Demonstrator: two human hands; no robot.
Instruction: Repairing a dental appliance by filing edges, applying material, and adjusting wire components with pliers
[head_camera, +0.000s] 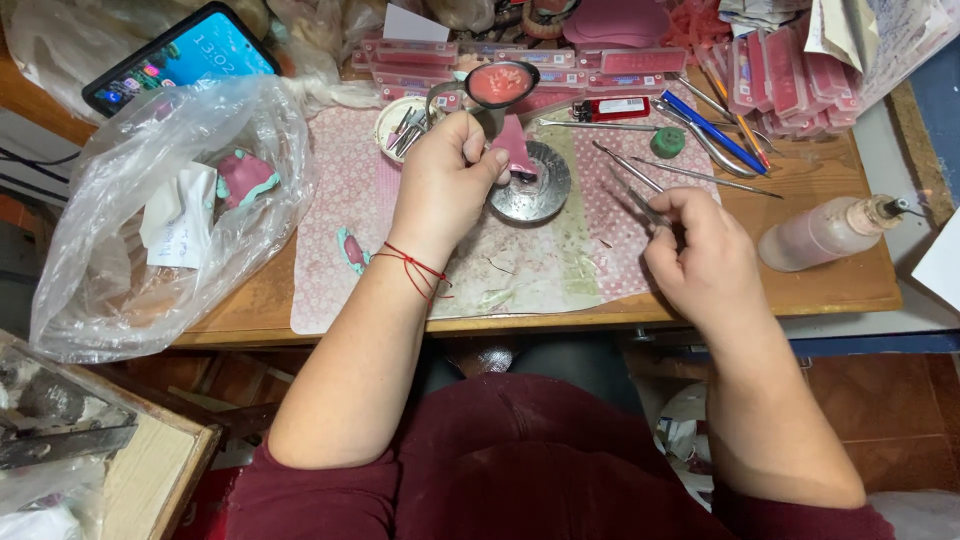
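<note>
Now: L hand (445, 180) w/ spoon (497, 85)

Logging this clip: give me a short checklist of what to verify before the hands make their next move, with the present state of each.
1. Left hand grips the pink piece: ok.
2. Right hand holds a metal tool: ok.
3. Piece sits over the metal dish: ok.
4. Spoon of pink wax level, not spilling: ok.
5. Bottle capped: cannot tell.
6. Tool tip touching the piece: not ok, apart.
</note>
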